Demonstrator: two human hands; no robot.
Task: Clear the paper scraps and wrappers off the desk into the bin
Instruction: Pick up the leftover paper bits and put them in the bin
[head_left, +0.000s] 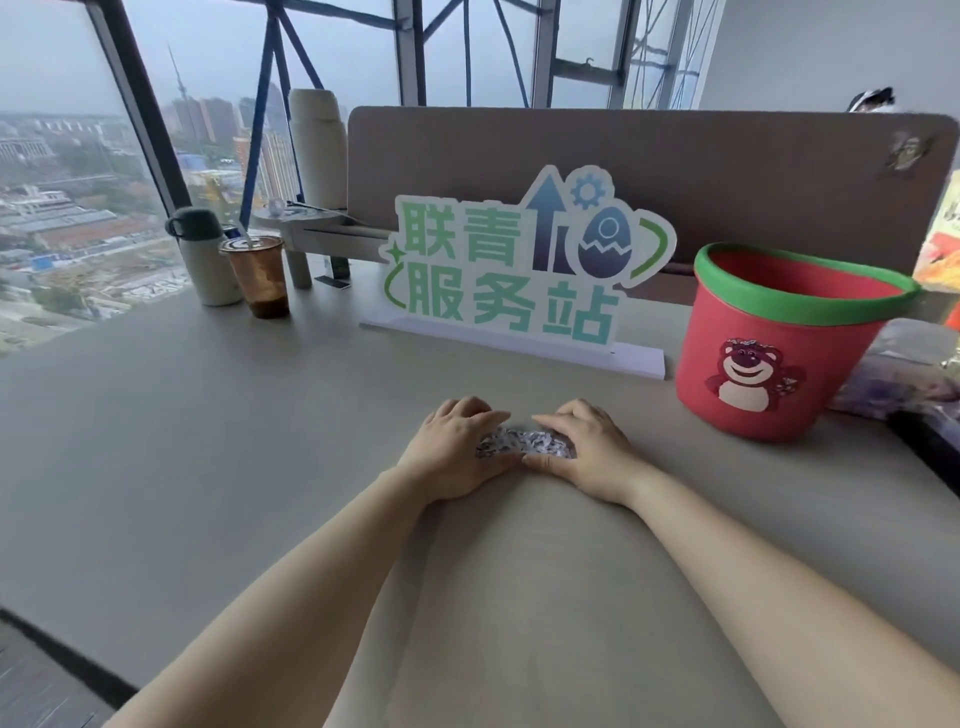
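Note:
A small heap of black-and-white paper scraps (524, 443) lies on the grey desk (208, 441), in the middle. My left hand (457, 449) and my right hand (587, 449) cup the heap from either side, fingers curled round it and fingertips nearly meeting above and below it. Most of the heap is hidden under my fingers. The bin (779, 338), a red bucket with a green rim and a pink bear on its side, stands on the desk to the right and a little further back, tilted slightly.
A white sign with green characters (519, 270) stands behind my hands against a brown partition (675, 171). A plastic cup of coffee (258, 275) and a white flask (205, 260) stand at the back left. Plastic bags (909, 374) lie right of the bin.

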